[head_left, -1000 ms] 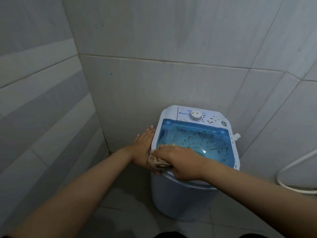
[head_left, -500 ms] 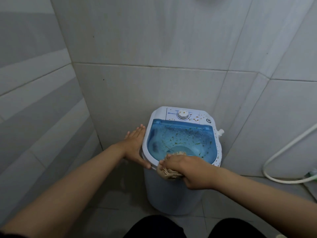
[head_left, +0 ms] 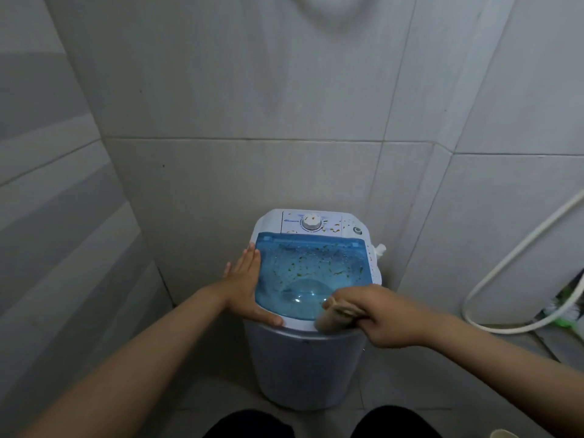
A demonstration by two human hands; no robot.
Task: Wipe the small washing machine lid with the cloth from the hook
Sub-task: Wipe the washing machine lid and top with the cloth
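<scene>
Our right hand (head_left: 387, 317) is curled tight around the bunched beige cloth (head_left: 331, 320), pressing it on the near right corner of the lid (head_left: 309, 273), low and right of the frame's centre. Our left hand (head_left: 249, 287) lies flat and spread, fingers together along the lid's left edge, thumb hooked over the near left rim, holding nothing.

The lid is translucent blue, closed on the small washing machine (head_left: 303, 368), which stands on the floor in a tiled corner at lower centre. Orange-brown and green flecks dot the far half of the lid; the near half looks clearer.

Half a second ago the cloth sat at the middle of the near edge; a second ago it was at the near left corner, beside the left hand. So it has swept from left to right along the front rim, while the left hand has kept its place on the left side.

Behind the lid, the white control panel (head_left: 328, 222) carries a round dial (head_left: 311, 222) and a small dark button (head_left: 358, 230), both speckled with the same flecks. A blue brand word is printed left of the dial, too small for us to read.

At the right of the frame a white hose (head_left: 505, 257) loops down the wall (head_left: 252, 90) to the floor, and something green (head_left: 565, 322) lies beneath it.
</scene>
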